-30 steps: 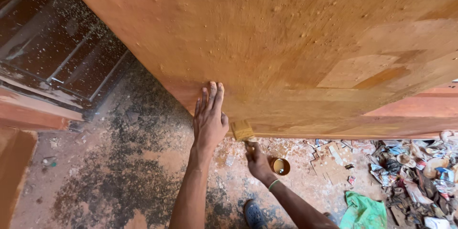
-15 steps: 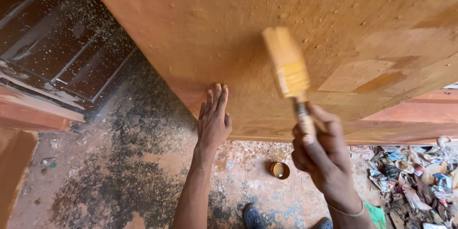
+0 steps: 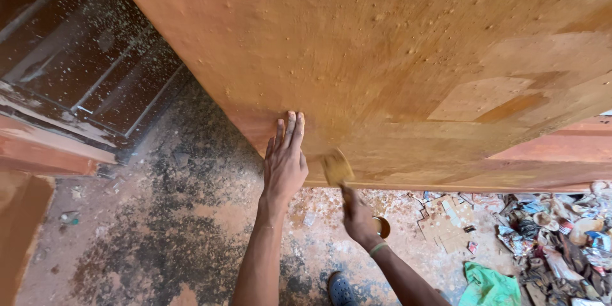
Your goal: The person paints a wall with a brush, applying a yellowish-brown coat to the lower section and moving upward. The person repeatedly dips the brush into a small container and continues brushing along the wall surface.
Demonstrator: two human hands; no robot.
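A large orange-brown wooden board (image 3: 395, 57) fills the upper view, tilted over a dirty floor. My left hand (image 3: 284, 159) lies flat on its lower edge, fingers together and pointing up. My right hand (image 3: 358, 218) grips the handle of a paintbrush (image 3: 336, 169), whose blurred bristles touch the board's lower edge just right of my left hand. A small round tin (image 3: 382, 226) sits on the floor, partly hidden behind my right wrist.
Dark wooden panels (image 3: 76, 70) dusted with sawdust lie at the left. A reddish plank (image 3: 44, 153) runs below them. Scraps and litter (image 3: 554, 236) pile at the lower right beside a green cloth (image 3: 488, 284). My shoe (image 3: 341, 290) shows at the bottom.
My right hand, which held the brush raised high against the board half a second ago, has swept down to the lower edge. My left hand has stayed flat in place.
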